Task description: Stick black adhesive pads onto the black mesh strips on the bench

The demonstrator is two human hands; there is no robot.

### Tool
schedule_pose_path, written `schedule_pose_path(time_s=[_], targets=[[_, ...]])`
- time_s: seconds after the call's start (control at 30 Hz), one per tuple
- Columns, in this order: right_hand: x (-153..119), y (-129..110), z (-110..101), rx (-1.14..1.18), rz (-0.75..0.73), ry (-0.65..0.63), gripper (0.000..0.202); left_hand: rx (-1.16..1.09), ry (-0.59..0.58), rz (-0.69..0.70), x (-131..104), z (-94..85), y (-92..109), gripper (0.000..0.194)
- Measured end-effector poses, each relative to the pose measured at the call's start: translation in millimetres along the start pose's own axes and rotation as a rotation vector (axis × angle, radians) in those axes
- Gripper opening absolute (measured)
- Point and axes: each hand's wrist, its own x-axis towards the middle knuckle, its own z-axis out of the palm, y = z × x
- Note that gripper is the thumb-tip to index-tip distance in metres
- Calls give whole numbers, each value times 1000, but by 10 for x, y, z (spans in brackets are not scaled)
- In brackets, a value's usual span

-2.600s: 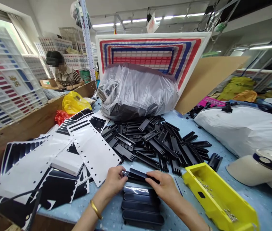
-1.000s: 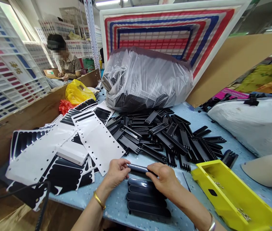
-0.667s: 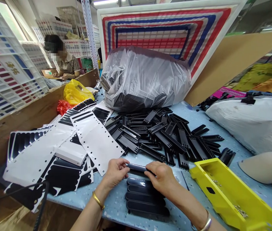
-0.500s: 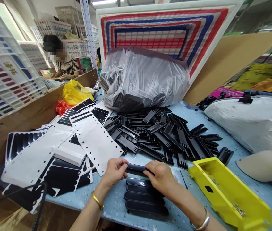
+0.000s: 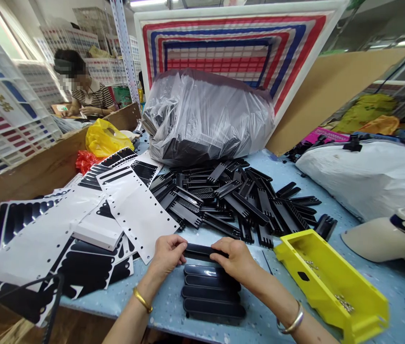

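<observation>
Between my two hands is a long black plastic strip with rounded ends. The fingers of my left hand pinch its left end, and my right hand grips its right end with the thumb along it. Just below, several similar black strips lie side by side in a stack of rows on the blue speckled table. Beyond my hands spreads a loose heap of black plastic pieces, some with pronged ends. White sticker sheets with black rounded shapes lie to the left.
A yellow bin with small metal parts stands at the right, near a white cap visor and a white bag. A filled clear plastic bag sits behind the heap. A person sits at the far left.
The view has shifted slightly, so the scene sits a little further left. Both hands keep hold of the same strip in nearly the same pose.
</observation>
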Motion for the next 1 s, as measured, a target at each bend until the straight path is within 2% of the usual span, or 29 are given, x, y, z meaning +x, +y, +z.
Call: schedule_pose_path(time_s=[0.17, 0.77, 1.0], targets=[[-16, 75, 15, 144, -4, 34, 17, -21, 12, -19, -1, 0, 9, 15], [-94, 183, 94, 178, -60, 81, 19, -59, -30, 0, 1, -26, 16, 27], [-68, 263, 151, 316, -68, 102, 21, -68, -11, 0, -8, -10, 29, 30]])
